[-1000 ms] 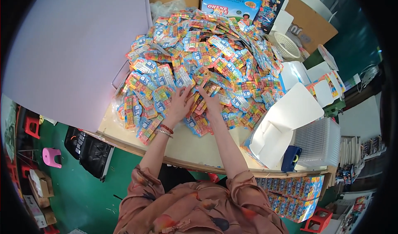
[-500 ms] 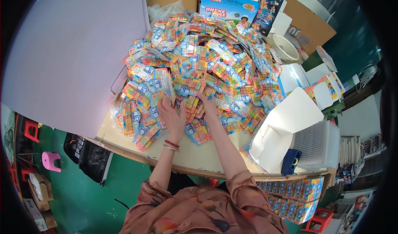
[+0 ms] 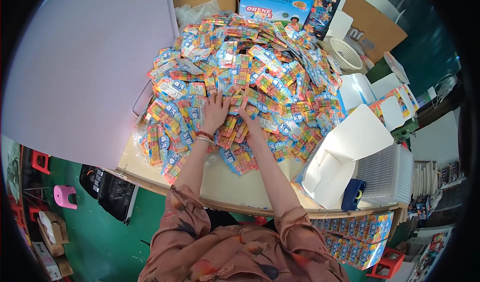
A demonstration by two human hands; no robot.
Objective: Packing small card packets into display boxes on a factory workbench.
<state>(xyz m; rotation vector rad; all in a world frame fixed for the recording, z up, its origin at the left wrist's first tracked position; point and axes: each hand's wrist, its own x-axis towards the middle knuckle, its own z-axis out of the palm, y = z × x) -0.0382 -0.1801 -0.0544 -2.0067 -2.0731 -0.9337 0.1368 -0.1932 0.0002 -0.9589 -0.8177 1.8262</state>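
Observation:
A large heap of flat, colourful blister packs point(image 3: 272, 87) covers the middle of the table. At its near side several packs point(image 3: 231, 128) lie overlapped between my two hands. My left hand point(image 3: 215, 114), with beads and a bangle at the wrist, rests on the packs with its fingers stretched forward and lightly apart. From the right, my right hand point(image 3: 254, 128) grips the edge of these same packs, its fingertips partly hidden against them.
An opened white carton point(image 3: 330, 174) stands at the table's right, beside a dark blue tape dispenser point(image 3: 352, 194) and a stack of clear plastic trays point(image 3: 382, 174). A white basket point(image 3: 345, 54) and a blue box point(image 3: 275, 7) are behind the heap. A large pale panel point(image 3: 90, 72) blocks the left.
My left hand has moved forward and to the right, over the packs beside my right hand. The right hand has hardly moved.

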